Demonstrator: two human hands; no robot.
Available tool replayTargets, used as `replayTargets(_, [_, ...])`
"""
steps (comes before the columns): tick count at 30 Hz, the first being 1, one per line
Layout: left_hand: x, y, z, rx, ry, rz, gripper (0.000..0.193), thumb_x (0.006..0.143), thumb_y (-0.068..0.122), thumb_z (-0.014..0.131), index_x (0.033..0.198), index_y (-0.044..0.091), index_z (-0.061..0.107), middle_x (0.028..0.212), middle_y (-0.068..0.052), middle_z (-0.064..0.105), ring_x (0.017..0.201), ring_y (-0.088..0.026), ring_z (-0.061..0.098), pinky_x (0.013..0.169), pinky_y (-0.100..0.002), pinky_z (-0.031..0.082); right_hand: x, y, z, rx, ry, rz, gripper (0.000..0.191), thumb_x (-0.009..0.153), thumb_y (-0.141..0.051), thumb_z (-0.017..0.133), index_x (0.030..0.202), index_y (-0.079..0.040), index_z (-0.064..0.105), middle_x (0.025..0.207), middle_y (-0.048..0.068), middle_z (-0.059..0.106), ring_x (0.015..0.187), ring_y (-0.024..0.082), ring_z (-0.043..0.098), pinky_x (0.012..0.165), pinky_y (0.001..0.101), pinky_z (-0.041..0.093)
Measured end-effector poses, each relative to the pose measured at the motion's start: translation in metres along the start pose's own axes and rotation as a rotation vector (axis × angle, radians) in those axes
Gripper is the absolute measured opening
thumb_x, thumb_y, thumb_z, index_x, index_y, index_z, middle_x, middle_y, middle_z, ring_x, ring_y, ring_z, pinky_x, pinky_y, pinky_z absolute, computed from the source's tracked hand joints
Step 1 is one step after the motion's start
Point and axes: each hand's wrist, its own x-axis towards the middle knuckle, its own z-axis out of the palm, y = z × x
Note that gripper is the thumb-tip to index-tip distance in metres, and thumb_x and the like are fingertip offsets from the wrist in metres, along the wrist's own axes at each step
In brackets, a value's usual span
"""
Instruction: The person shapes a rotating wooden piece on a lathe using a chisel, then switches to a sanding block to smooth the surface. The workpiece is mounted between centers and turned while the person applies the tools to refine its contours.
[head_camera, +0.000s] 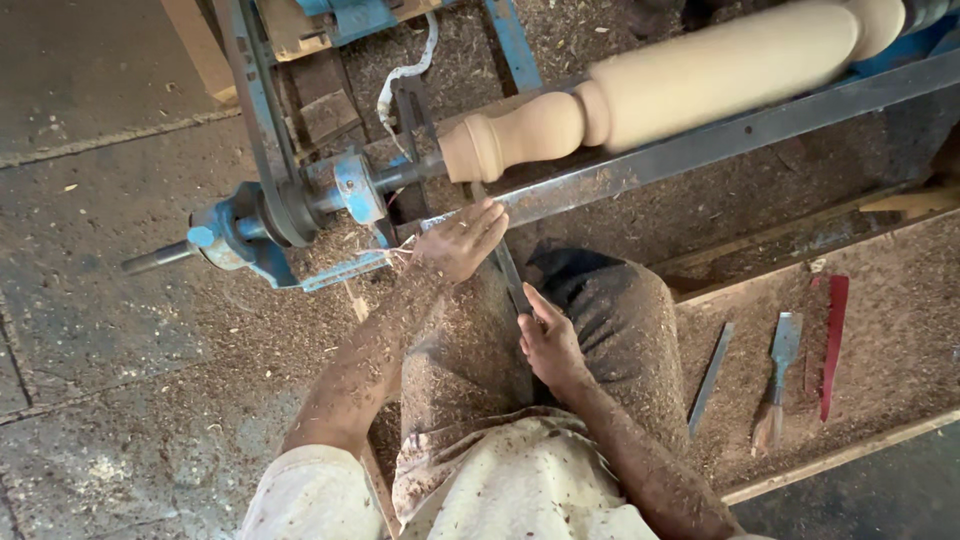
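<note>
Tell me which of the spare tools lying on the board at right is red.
The outermost one, a long flat red strip; the chisel with a wooden handle and the grey bar beside it are bare metal.

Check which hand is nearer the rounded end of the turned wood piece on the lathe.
Left. The left hand sits just below the rounded end, by the tool rest. The right hand is farther down, holding the long tool.

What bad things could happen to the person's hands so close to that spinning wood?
The left hand rests on the metal rail right under the spinning wood piece, so fingers could brush it and get scraped. The long chisel, steadied by the right hand, might catch in the wood and jerk back. Sawdust coats both arms and the lap, so the grip could slip.
</note>
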Motion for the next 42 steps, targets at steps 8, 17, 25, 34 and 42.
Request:
replayTargets(8, [-0.002,0.006,0.009,-0.03,0.06,-0.093,0.039,0.103,0.014,0.061,0.141,0.003,0.061,0.144,-0.016,0.062,0.137,-0.03,0.058,0.112,-0.039,0.054,-0.011,-0.036,-0.002,-0.115,-0.018,0.156,0.059,0.101,-0.018,0.056,0.158,-0.018,0.039,0.057,-0.003,0.047,0.046,0.008,0.04,0.043,0.026,0.035])
replayTargets(17, [0.011,0.002,-0.004,0.022,0.076,-0.062,0.035,0.104,0.016,0.061,0.134,0.0,0.065,0.136,-0.019,0.065,0.127,-0.034,0.063,0.1,-0.038,0.059,-0.01,-0.049,-0.001,-0.051,-0.03,0.163,0.059,0.1,-0.017,0.056,0.158,-0.018,0.043,0.059,-0.004,0.047,0.045,0.007,0.039,0.04,0.0257,0.033])
replayTargets(25, [0.007,0.004,-0.013,0.12,0.071,-0.027,0.044,0.094,0.014,0.057,0.134,-0.003,0.062,0.135,-0.019,0.065,0.132,-0.033,0.061,0.106,-0.039,0.06,-0.006,-0.049,-0.005,-0.048,-0.056,0.153,0.056,0.099,-0.015,0.056,0.154,-0.02,0.047,0.06,-0.005,0.047,0.044,0.007,0.039,0.04,0.0253,0.032])
replayTargets(34, [0.005,0.007,-0.012,0.053,0.106,-0.153,0.043,0.094,0.015,0.06,0.135,0.001,0.062,0.134,-0.015,0.066,0.128,-0.032,0.064,0.104,-0.04,0.058,-0.003,-0.054,-0.005,-0.069,-0.118,-0.011,0.053,0.1,-0.011,0.055,0.154,-0.016,0.052,0.063,-0.007,0.047,0.053,0.005,0.044,0.045,0.0237,0.037])
replayTargets(42, [0.006,0.009,-0.008,0.067,0.091,-0.186,0.04,0.099,0.014,0.063,0.138,0.003,0.061,0.137,-0.014,0.066,0.129,-0.029,0.064,0.105,-0.039,0.058,0.007,-0.05,-0.019,-0.171,-0.108,-0.045,0.054,0.1,-0.01,0.056,0.153,-0.012,0.05,0.07,-0.01,0.052,0.055,0.004,0.044,0.048,0.0236,0.038])
